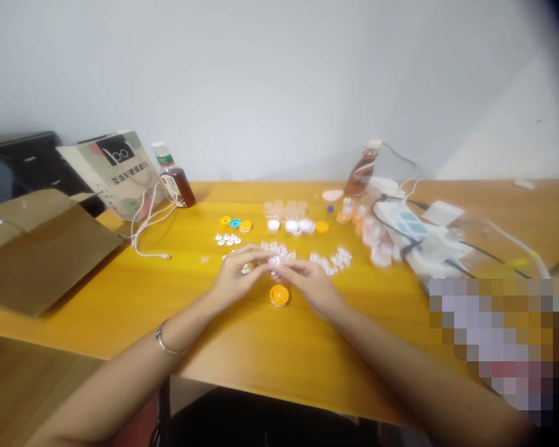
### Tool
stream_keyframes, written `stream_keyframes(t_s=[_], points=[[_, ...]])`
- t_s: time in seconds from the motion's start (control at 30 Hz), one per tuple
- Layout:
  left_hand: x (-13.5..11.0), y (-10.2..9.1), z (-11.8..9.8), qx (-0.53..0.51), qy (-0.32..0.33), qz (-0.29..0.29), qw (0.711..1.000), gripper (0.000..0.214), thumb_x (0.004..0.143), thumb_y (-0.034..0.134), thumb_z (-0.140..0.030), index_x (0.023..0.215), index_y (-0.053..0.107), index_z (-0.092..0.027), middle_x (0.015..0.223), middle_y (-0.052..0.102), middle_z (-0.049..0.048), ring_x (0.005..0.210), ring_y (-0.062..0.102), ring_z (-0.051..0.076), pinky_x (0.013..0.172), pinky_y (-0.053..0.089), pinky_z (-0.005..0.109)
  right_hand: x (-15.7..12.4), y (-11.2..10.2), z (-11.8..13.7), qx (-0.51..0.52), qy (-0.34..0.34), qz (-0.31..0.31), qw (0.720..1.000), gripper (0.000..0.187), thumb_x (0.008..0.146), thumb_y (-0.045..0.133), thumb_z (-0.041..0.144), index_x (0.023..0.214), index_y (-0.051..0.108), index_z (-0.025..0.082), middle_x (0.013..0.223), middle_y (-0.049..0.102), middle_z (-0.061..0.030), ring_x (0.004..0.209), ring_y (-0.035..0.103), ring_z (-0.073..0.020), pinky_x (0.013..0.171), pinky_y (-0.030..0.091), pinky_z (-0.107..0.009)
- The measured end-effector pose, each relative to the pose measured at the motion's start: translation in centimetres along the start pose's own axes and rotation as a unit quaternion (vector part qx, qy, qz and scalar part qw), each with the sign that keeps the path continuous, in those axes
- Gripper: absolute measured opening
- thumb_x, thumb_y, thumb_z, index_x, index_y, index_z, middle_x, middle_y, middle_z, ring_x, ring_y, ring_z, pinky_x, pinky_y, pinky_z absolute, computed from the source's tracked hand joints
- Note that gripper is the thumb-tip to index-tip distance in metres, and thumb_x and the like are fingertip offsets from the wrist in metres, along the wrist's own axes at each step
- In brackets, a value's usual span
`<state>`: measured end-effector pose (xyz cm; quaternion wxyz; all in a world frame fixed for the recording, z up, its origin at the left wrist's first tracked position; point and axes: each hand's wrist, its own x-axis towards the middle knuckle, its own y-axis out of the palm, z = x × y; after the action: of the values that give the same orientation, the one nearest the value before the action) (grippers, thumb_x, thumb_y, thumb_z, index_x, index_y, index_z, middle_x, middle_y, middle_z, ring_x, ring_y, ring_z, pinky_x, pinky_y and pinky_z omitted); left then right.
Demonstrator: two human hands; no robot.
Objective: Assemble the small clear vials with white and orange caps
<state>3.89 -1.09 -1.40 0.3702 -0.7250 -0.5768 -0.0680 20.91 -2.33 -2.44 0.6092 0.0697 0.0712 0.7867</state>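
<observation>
Both hands meet over the middle of the table, fingertips pinched round a small white piece with dark marks [274,262]. My left hand [240,270] holds it from the left, and my right hand [307,277] from the right. Just below them lies a round orange disc [279,295] with a pale rim underneath. Behind the fingers spreads a group of similar small white pieces [286,253], partly hidden, with another group [338,261] to the right. Small white round parts [227,239] lie beyond my left hand. The held piece is blurred, so its exact kind is unclear.
Yellow and teal discs [235,223], white discs [292,226] and clear cups [286,210] stand in rows farther back. At the left are a cardboard box [51,242], a paper bag [121,174], a bottle [177,183] and a white cable [137,242]. Another bottle [361,171] and a power strip [412,226] are at the right.
</observation>
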Motion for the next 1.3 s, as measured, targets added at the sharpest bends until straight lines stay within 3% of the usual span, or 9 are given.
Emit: stream_keyframes(t_s=[0.23,0.37,0.67,0.9,1.13,1.3], points=[[0.07,0.20,0.01,-0.034,-0.030,-0.008,0.999,0.015,0.080,0.059,-0.024,0.089,0.070,-0.018,0.085,0.066,0.0060,0.080,0.059,0.014,0.076,0.047,0.027,0.12,-0.09,0.00,-0.019,0.007,-0.006,1.000,0.016,0.064,0.070,0.035,0.069,0.071,0.020,0.066,0.068,0.0006,0.064,0.060,-0.0125,0.072,0.049,-0.029],[0.10,0.26,-0.04,-0.040,-0.080,0.010,0.996,0.017,0.079,0.060,-0.027,0.090,0.068,-0.017,0.083,0.065,0.0057,0.076,0.060,0.014,0.070,0.048,0.025,0.12,-0.06,0.05,-0.037,0.004,0.000,0.999,0.016,0.064,0.069,0.036,0.067,0.071,0.020,0.065,0.067,0.0007,0.063,0.060,-0.0126,0.071,0.049,-0.029],[0.13,0.42,0.11,-0.095,-0.142,0.038,0.985,0.019,0.078,0.060,-0.028,0.090,0.063,-0.015,0.085,0.065,0.0056,0.078,0.060,0.015,0.074,0.048,0.028,0.02,0.02,0.09,-0.084,-0.009,-0.015,0.996,0.012,0.065,0.066,0.033,0.062,0.069,0.021,0.061,0.066,0.0017,0.063,0.061,-0.0149,0.069,0.049,-0.029],[0.18,0.60,0.25,-0.158,-0.145,0.050,0.975,0.018,0.078,0.059,-0.029,0.087,0.059,-0.014,0.081,0.061,0.0044,0.076,0.057,0.013,0.075,0.046,0.027,0.03,0.16,-0.04,-0.108,-0.041,-0.021,0.993,0.012,0.067,0.063,0.031,0.061,0.064,0.020,0.064,0.064,0.0014,0.062,0.058,-0.0134,0.068,0.047,-0.029],[0.23,0.37,0.11,-0.180,-0.139,0.029,0.973,0.019,0.077,0.062,-0.029,0.089,0.059,-0.015,0.082,0.062,0.0040,0.076,0.058,0.013,0.076,0.047,0.026,0.11,0.17,0.28,-0.046,-0.021,0.009,0.999,0.018,0.066,0.068,0.038,0.071,0.064,0.020,0.067,0.064,0.0021,0.065,0.059,-0.0121,0.071,0.049,-0.028],[0.06,0.84,0.39,-0.194,-0.134,0.029,0.971,0.021,0.075,0.064,-0.028,0.091,0.059,-0.015,0.087,0.062,0.0048,0.080,0.059,0.013,0.079,0.048,0.027,0.35,0.08,-0.19,0.001,-0.015,0.001,1.000,0.022,0.059,0.073,0.034,0.067,0.058,0.020,0.073,0.065,0.0024,0.069,0.061,-0.0125,0.075,0.049,-0.030]])
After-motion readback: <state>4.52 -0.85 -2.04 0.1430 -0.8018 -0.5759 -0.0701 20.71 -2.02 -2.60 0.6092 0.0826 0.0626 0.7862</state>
